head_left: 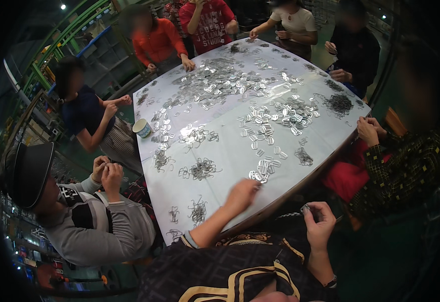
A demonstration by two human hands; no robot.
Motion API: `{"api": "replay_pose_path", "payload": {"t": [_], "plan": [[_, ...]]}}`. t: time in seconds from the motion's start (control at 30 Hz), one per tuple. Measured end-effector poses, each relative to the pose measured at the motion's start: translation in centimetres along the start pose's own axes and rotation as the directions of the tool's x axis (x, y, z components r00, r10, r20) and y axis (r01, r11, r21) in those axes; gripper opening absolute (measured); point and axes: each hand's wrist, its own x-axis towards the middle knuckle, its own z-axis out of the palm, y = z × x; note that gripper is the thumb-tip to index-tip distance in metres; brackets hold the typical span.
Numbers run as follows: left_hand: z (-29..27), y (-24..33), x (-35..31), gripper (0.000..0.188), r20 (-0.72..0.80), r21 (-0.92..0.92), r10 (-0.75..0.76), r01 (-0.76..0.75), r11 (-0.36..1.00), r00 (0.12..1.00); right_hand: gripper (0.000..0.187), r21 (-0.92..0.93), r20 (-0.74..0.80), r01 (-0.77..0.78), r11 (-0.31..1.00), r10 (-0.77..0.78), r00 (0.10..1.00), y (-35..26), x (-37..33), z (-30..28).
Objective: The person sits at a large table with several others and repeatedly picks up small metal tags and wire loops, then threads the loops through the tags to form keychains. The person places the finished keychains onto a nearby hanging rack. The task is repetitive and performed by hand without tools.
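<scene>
My left hand (242,197) reaches over the near edge of the white-covered table, smeared by motion, so what its fingers do is unclear. Just beyond its fingertips lies a cluster of flat, silvery slotted metal pieces (265,167). Held off the table edge at the right, my right hand (321,219) is closed, thumb against fingers, on a small metal piece (305,208). A short row of light, shiny bits (288,215) shows beside it; whether it joins the held piece I cannot tell. Left of my left forearm lies a pile of thin bent wire pieces (198,212).
Large heaps of slotted metal pieces (220,83) cover the table's far middle. More wire piles (200,169) lie at the left, and a dark pile (339,104) at the right. A paper cup (142,128) stands at the left edge. Several people work around the table.
</scene>
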Motion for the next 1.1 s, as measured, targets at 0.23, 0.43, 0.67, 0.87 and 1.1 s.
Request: {"api": "replay_pose_path", "payload": {"t": [0.23,0.43,0.67,0.87,1.1], "plan": [[-3.1,-12.0,1.1,0.014,-0.114,0.757,-0.026,0.104,0.646,0.993,0.013,-0.007,-0.042,0.04,0.999,-0.041,0.998,-0.1,0.5,-0.9],[-3.4,-9.1,0.4,0.009,0.003,0.733,0.04,-0.029,0.679,0.999,0.014,-0.062,-0.023,0.057,0.996,-0.059,0.998,-0.2,0.5,-0.5],[-3.3,-9.5,0.0,0.011,0.031,0.773,0.047,-0.053,0.632,0.998,0.014,-0.116,-0.008,0.078,0.99,-0.08,0.997,-0.3,0.5,-1.0],[-3.5,-8.5,1.4,0.01,0.16,0.812,-0.026,-0.116,0.573,0.987,0.014,-0.12,0.015,0.083,0.989,-0.081,0.997,-0.8,0.5,-0.8],[-4.4,-8.5,1.7,0.014,0.112,0.743,-0.133,0.006,0.669,0.985,0.017,-0.142,0.001,0.127,0.982,-0.128,0.992,-0.9,0.3,-0.1]]}}
